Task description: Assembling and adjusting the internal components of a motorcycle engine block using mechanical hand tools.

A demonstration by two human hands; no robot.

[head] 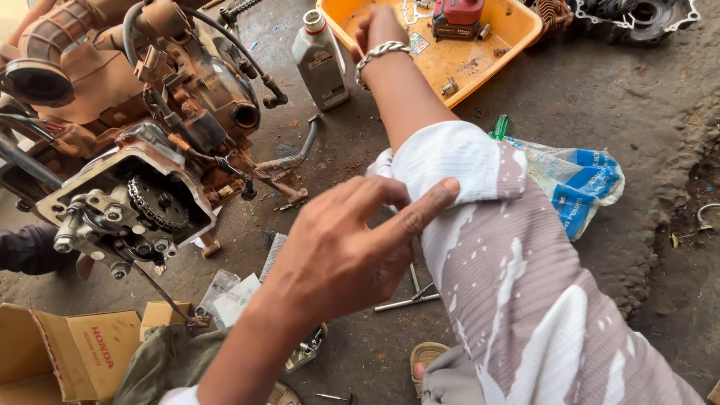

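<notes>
Left hand: the left hand (337, 251) crosses the body and pinches the rolled sleeve (450, 169) of the right arm, thumb and forefinger closed on the white cuff just above the elbow.
Right hand: the right hand (379, 28) reaches far forward into the yellow tray (517, 34); its fingers are hidden past the tray's edge, so the grip cannot be told. A chain bracelet (381, 54) circles the wrist.
Sleeve: white with grey-brown patches, bunched up on the outstretched right arm, which runs from the lower right corner up to the tray.
Tray: at the top of the view, stained, holding a red and black tool (457, 16) and small loose parts.
Bottle: a grey oil bottle (321, 60) stands on the floor just left of the tray, beside the right wrist.
Bag: a clear and blue plastic bag (577, 184) lies on the floor right of the arm, a green screwdriver handle (499, 126) showing at its upper edge.
Engine: a rust-brown engine (142, 127) fills the upper left, its side open on a chain and sprocket (157, 204).
Floor: dark, oily concrete (645, 112); metal tools (409, 300) lie under the left hand, a cardboard box (67, 352) sits at lower left.
Other person: a dark sleeve (26, 249) enters at the left edge by the engine.
</notes>
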